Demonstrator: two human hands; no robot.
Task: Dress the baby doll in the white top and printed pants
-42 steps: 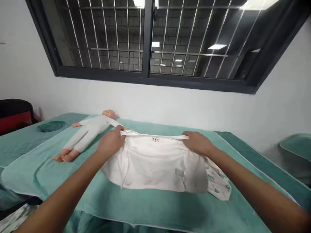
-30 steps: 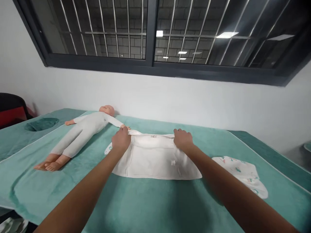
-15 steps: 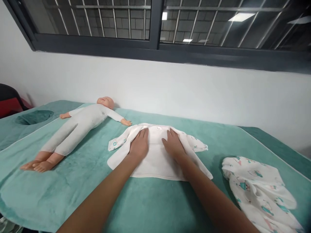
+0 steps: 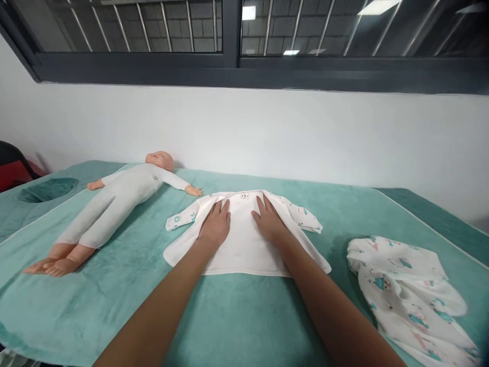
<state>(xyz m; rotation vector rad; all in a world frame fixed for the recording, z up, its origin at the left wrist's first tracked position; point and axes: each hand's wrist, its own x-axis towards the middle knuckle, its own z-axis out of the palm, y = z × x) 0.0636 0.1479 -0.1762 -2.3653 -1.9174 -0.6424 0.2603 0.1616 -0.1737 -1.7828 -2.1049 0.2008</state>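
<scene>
Both hands, in the head view, lie flat and unclenched, palms down, on a white shirt; left hand (image 4: pixel 217 223) and right hand (image 4: pixel 269 220) are set apart from each other, with fingers extended toward the neckline and nothing gripped; the white shirt (image 4: pixel 244 250) is spread directly beneath and between them, its hem nearer the wearer than the fingertips; a small printed label (image 4: pixel 245 195) sits at the neckline, beyond and between the fingertips; one patterned sleeve (image 4: pixel 180 220) extends to the left of the left hand, and a second printed sleeve (image 4: pixel 305 218) extends to the right of the right hand; a doll (image 4: pixel 128 189) in a pale suit lies on its back to the left of the left hand, head away from the wearer, one arm reaching near the shirt's shoulder; a crumpled printed cloth (image 4: pixel 408 295) lies well to the right of the right hand, apart from the shirt; the green cover (image 4: pixel 244 321) supports all these items; beyond the hands rises a white wall (image 4: pixel 267 132), with a dark window frame (image 4: pixel 229 66) above; at far left of the hands stands a black and red object (image 4: pixel 15 172), partly cut off.
</scene>
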